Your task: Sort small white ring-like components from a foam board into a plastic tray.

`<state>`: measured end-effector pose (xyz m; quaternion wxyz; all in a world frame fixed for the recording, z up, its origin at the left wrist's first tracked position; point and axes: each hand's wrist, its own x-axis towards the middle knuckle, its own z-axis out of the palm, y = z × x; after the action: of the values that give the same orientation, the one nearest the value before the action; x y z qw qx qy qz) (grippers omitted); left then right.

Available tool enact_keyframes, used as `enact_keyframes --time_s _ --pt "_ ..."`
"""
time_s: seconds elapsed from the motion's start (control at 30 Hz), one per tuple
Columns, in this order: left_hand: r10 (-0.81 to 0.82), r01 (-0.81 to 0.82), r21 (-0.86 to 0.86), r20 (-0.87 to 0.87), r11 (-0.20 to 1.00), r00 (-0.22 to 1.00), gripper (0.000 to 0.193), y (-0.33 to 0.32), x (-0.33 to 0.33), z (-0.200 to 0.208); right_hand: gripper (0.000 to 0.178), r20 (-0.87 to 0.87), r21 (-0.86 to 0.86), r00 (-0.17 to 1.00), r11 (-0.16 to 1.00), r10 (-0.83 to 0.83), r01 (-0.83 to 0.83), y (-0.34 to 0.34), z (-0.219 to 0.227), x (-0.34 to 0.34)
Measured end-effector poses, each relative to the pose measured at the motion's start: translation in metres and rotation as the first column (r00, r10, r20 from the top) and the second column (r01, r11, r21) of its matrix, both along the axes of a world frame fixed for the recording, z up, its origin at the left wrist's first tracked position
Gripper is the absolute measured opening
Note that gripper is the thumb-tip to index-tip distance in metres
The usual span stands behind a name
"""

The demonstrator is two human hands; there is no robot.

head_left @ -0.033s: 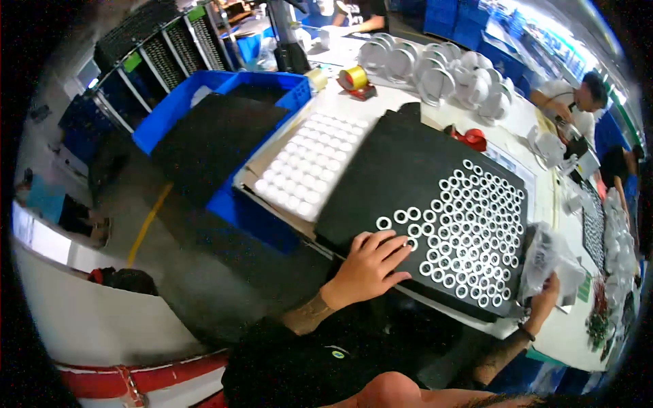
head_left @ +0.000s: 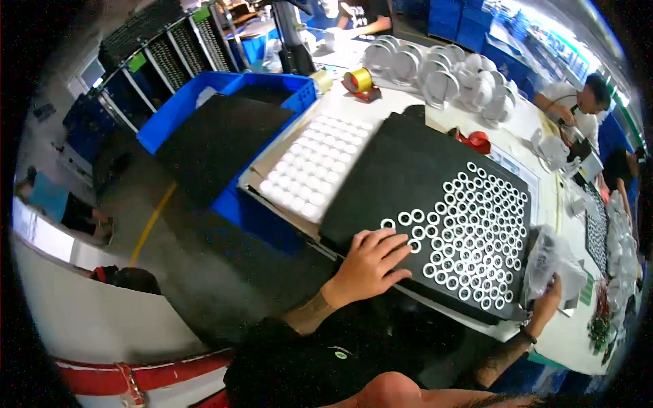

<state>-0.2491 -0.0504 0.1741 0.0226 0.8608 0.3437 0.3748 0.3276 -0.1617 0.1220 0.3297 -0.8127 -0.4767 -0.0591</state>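
Note:
A black foam sheet point(head_left: 381, 170) lies on the table in front of me, with many small white rings point(head_left: 469, 231) spread flat over its right half. My left hand point(head_left: 371, 266) rests palm down on the sheet's near edge, fingers spread, its fingertips beside the nearest loose rings. At the sheet's right side, my right hand point(head_left: 546, 306) is closed at the lower edge of a crumpled clear plastic bag point(head_left: 547, 255). Its fingers are partly hidden by the bag, whose contents I cannot make out.
Left of the sheet, a shallow box point(head_left: 246, 187) holds rows of white round caps point(head_left: 316, 166). Beyond are a blue crate point(head_left: 153, 129), a yellow tape roll point(head_left: 358, 80) and white round housings point(head_left: 439, 81). Another person point(head_left: 575, 109) works at the far right.
The whole view has shifted very slightly, so the table things sit a little further right. Neither hand has visibly changed its pose or hold.

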Motion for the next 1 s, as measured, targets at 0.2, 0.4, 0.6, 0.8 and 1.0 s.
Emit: enact_keyframes --time_s 0.2,0.4,0.6,0.8,1.0 --pt "0.405 -0.423 0.170 0.130 0.890 0.905 0.010 0.067 -0.093 0.015 0.048 0.058 -0.186 0.991 0.974 -0.120 0.128 0.007 0.045 -0.063" --pt "0.710 -0.724 -0.006 -0.193 0.689 0.677 0.024 0.136 -0.183 -0.004 0.039 0.321 -0.017 0.929 0.982 0.182 -0.187 0.017 0.042 -0.047" --pt "0.670 -0.680 -0.011 -0.163 0.733 0.724 0.015 0.157 -0.183 0.001 0.028 0.335 0.113 0.941 0.989 0.051 -0.093 -0.003 0.031 -0.042" --pt "0.649 -0.676 -0.190 -0.190 0.712 0.737 0.012 0.169 -0.197 0.006 0.025 0.014 0.380 0.979 0.907 -0.203 0.182 -0.025 0.063 -0.075" --pt "0.555 -0.593 -0.329 -0.212 0.735 0.805 0.014 0.185 -0.199 0.003 0.029 0.041 0.157 0.998 0.986 0.047 -0.053 -0.030 0.033 -0.040"
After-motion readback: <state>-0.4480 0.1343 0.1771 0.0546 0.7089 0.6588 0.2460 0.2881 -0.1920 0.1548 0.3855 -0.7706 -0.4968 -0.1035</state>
